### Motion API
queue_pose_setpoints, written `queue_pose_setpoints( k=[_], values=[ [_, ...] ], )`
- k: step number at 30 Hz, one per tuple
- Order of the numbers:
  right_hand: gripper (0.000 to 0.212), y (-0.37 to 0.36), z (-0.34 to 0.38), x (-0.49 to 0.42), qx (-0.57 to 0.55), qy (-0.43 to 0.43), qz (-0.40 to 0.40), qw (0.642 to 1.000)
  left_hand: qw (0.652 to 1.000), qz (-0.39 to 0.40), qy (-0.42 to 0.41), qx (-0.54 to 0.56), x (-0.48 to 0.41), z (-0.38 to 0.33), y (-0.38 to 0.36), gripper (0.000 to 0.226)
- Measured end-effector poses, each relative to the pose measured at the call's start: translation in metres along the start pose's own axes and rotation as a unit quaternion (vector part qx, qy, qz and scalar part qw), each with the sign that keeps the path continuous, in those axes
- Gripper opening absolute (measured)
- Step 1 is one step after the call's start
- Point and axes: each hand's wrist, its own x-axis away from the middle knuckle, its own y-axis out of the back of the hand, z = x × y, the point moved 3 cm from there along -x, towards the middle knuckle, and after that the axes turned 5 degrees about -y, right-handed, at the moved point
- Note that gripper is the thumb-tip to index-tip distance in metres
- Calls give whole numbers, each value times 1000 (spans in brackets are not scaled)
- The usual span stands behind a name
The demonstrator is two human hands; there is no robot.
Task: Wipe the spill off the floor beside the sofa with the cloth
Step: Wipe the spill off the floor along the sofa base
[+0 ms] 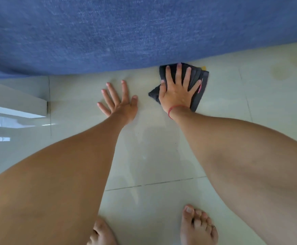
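A view from a person's head looking down at a pale, glossy tiled floor (162, 156), with the blue fabric sofa (126, 32) filling the upper part of the scene. The right hand (177, 91) lies flat, fingers spread wide, pressing down on a dark grey cloth (200, 80); it is not gripping the cloth, only bearing on it with an open palm. The cloth sits on the floor right against the sofa's lower edge, its far corner touching the fabric. A thin red string circles the right wrist. The left hand (120, 101) rests empty and open on the bare floor, a little nearer the viewer than the sofa's edge, left of the cloth. Faint yellowish stains (283, 69) mark the floor to the right of the cloth, near the sofa. Two bare feet (197, 227) stand well away from the sofa.
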Motion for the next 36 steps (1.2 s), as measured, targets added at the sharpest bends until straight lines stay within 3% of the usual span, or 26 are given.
queue_pose_setpoints(
  k=[4, 7, 9, 12, 16, 21, 23, 27, 29, 34, 36],
  values=[
    [51, -7, 15, 25, 34, 171, 33, 984, 1000, 21, 4, 5, -1, 2, 4, 62],
    [50, -4, -18, 50, 56, 236, 42, 969, 999, 36, -2, 5, 2, 2, 7, 63],
    [49, 1, -50, 58, 42, 196, 34, 979, 999, 36, -5, 10, 2, 3, 7, 63],
    [51, 8, -84, 49, 14, 41, 10, 999, 1000, 26, -6, 12, 0, 4, 5, 63],
    [54, 16, -79, 5, -39, -130, -25, 990, 1000, 26, -3, 9, -3, 6, 2, 62],
    [51, 14, -57, -30, -70, -189, -41, 979, 999, 33, 0, 6, -4, 3, 3, 61],
    [50, 14, -47, -33, -63, -156, -39, 985, 999, 35, 0, 7, -4, 3, 3, 61],
    [48, 6, -5, -10, -10, 29, -16, 999, 999, 44, -2, 6, -4, 4, 5, 61],
    [48, -4, 10, 15, 5, 83, -5, 997, 999, 46, 0, 12, -2, 3, 6, 62],
    [47, -8, -15, 53, 13, 167, 11, 986, 999, 44, 2, 20, 2, 2, 10, 62],
    [48, -4, -40, 59, 5, 127, 0, 992, 999, 40, 1, 20, 2, 2, 9, 62]
  ],
)
